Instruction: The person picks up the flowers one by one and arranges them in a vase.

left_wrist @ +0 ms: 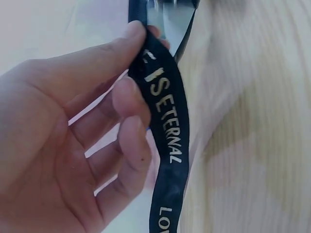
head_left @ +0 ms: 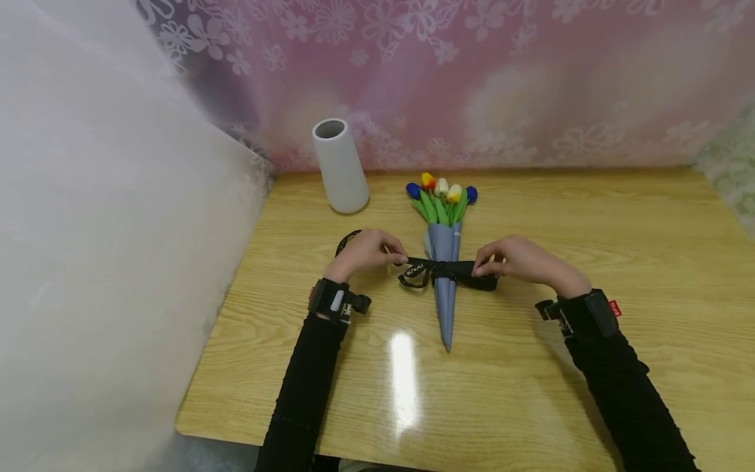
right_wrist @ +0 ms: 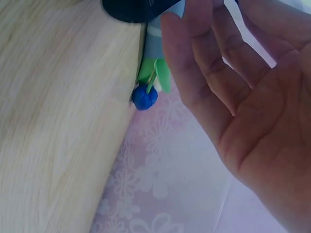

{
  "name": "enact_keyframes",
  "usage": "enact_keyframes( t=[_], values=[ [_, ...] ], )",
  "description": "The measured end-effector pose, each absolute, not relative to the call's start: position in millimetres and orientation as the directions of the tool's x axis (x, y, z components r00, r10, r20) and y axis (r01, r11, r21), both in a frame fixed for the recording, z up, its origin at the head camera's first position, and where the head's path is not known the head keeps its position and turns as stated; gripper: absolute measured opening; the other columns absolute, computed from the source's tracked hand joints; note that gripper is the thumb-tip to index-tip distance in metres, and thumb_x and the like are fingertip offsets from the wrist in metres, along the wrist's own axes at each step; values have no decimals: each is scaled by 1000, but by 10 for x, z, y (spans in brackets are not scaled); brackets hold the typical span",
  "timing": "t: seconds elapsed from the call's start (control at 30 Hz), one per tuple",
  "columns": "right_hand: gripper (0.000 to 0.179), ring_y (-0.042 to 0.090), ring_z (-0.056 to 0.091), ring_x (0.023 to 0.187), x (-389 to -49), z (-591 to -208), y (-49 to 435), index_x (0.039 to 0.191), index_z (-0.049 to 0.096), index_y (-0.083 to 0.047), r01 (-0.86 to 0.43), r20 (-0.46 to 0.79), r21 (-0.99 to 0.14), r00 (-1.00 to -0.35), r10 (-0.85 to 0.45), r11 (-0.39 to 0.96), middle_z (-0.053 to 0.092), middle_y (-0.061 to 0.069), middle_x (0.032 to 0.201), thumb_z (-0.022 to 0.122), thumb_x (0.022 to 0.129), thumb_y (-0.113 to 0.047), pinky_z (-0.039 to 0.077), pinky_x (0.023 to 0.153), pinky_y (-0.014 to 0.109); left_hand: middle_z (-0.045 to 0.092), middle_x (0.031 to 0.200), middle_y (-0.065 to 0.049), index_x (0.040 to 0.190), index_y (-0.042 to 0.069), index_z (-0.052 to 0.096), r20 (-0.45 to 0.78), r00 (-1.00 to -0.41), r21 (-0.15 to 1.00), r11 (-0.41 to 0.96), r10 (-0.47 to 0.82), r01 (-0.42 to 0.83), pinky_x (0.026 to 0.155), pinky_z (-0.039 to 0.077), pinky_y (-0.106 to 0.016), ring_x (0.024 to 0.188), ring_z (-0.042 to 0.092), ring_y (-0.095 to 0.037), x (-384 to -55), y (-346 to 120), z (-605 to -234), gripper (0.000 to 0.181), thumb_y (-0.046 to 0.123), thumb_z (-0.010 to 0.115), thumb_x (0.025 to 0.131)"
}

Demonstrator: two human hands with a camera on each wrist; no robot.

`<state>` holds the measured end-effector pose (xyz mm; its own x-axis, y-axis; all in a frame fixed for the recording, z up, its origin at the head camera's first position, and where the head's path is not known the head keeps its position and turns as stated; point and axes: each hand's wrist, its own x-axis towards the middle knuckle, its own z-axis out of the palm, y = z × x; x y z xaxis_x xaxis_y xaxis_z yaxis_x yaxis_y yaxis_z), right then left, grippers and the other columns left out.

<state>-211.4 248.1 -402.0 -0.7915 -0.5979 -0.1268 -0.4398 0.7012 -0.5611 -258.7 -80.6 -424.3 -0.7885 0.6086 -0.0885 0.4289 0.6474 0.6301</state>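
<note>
A small bouquet of tulips (head_left: pixel 441 189), blue, white, yellow and orange with green leaves, lies on the table in blue-grey wrapping (head_left: pixel 445 308). A black ribbon (left_wrist: pixel 170 116) with pale printed letters crosses the middle of the wrapping, with a loop hanging at its left. To the left of the wrapping, my left hand (head_left: pixel 367 252) pinches the ribbon between thumb and index finger, and its tail trails behind the hand. My right hand (head_left: pixel 519 262) pinches the ribbon's wider black part on the right. In the right wrist view a blue tulip (right_wrist: pixel 145 97) shows beyond the fingers.
A white vase (head_left: pixel 343 174) stands upright at the back left of the wooden table (head_left: pixel 619 216). Behind the table hangs a pink flowered curtain (head_left: pixel 425 85). A pale wall-like surface (head_left: pixel 118 229) borders the left side.
</note>
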Motion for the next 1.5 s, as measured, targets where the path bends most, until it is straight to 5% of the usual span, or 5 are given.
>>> enact_keyframes(
  t=[0.23,0.67,0.97,1.5],
  values=[
    [9,18,61,75,-2140,-3957,2664,99,76,-18,-371,-188,-551,-818,-544,748,70,1,92,67,99,-21,48,65,33,74,94,8,98,24,81,-114,-805,644,661,582,386,71,46,-29,80,62,-12,-2625,-980,-4236,11,32,74,95],
    [14,22,63,77,-2131,-3853,2982,104,74,-8,-277,-312,-516,-821,-479,811,69,7,94,65,100,-17,52,67,37,73,111,1,102,21,81,-163,-841,652,696,516,301,72,50,-32,86,64,-19,-2635,-1234,-4226,14,30,73,95],
    [18,24,62,77,-2083,-3766,3282,106,73,-6,-183,-327,-488,-868,-373,853,68,9,92,62,102,-19,51,64,38,73,109,0,104,19,81,-188,-842,673,690,506,265,68,51,-33,83,65,-29,-2645,-1372,-4203,16,30,72,96],
    [22,25,62,80,-2006,-3612,3560,110,72,-3,-104,-351,-447,-893,-281,889,69,9,94,60,103,-20,55,68,42,72,107,-7,106,14,80,-193,-895,607,766,402,213,77,53,-38,86,66,-25,-2653,-1622,-4222,20,29,72,96]
  ],
)
